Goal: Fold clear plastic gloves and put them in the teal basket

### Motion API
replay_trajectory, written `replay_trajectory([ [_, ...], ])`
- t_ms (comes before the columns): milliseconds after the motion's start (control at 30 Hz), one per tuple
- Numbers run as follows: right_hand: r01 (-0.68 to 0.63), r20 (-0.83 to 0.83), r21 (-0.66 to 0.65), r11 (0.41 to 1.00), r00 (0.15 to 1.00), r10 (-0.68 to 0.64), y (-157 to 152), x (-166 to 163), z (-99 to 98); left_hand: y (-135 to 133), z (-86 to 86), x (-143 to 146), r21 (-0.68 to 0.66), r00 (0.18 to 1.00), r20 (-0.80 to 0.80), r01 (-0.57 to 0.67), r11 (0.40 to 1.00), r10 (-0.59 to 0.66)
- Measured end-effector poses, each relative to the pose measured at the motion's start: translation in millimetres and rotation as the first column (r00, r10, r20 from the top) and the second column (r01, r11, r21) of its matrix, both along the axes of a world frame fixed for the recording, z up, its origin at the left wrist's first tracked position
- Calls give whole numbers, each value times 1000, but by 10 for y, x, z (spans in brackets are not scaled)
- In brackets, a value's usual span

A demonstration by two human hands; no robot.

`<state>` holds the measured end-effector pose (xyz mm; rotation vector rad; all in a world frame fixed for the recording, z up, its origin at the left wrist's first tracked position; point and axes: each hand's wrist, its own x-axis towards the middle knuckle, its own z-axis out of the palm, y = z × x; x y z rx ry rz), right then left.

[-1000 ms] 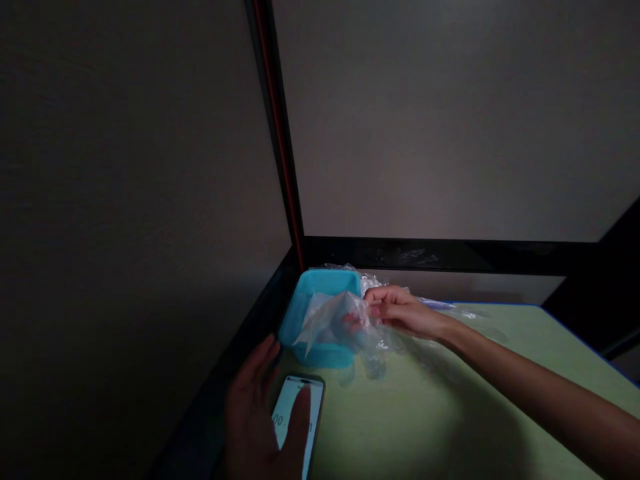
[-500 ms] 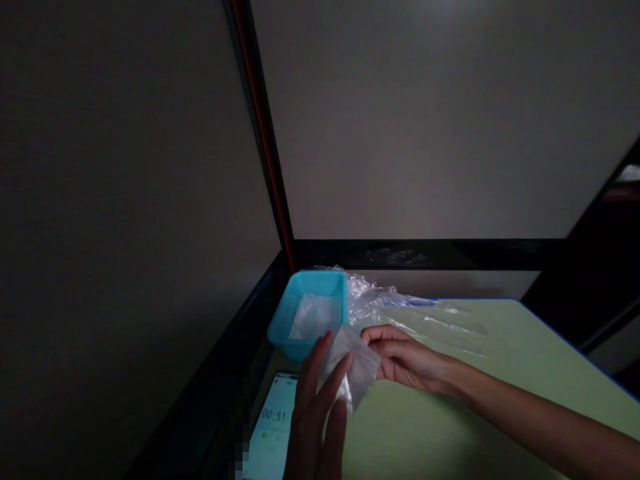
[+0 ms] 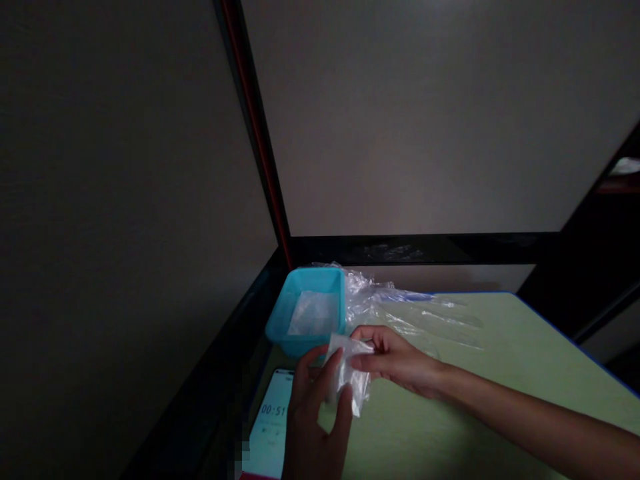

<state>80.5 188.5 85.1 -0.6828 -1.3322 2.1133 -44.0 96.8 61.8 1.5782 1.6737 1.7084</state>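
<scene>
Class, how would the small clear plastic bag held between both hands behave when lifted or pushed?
Probably floppy: the small clear plastic bag crumples and droops between the left hand and right hand. Likely very light, since fingertips alone hold it. Pushed, it would probably buckle, not roll.

Lit-screen smartphone (image 3: 270,427): lower end cut off by the bottom edge, right side hidden behind the left hand (image 3: 315,427), small print illegible. Small clear plastic bag (image 3: 350,377): contents indiscernible, partly covered by left hand and right hand (image 3: 395,357).
</scene>
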Motion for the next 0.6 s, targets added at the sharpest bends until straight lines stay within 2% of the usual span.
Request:
replay_trajectory([
  [100, -54, 104, 149, 987, 994, 39, 21, 4, 31, -1, -23, 8, -74, 980, 198, -6, 997, 21],
  [167, -145, 170, 259, 955, 980, 102, 37, 27, 67, 16, -20, -20, -143, 934, 357, 80, 987, -24],
  [267, -255, 252, 373, 892, 953, 168, 36, 65, 134, 54, 7, -70, -145, 845, 527, 193, 970, -90],
  [433, -305, 285, 457, 835, 940, 187, 3, 77, 186, 58, 56, -71, -146, 795, 600, 215, 966, -86],
  [533, -279, 291, 454, 846, 944, 155, 2, 69, 160, 34, 80, -65, -169, 792, 607, 213, 962, -69],
  [600, -255, 273, 414, 874, 951, 148, 1, 64, 135, 18, 95, -69, -195, 799, 600, 201, 960, -46],
])
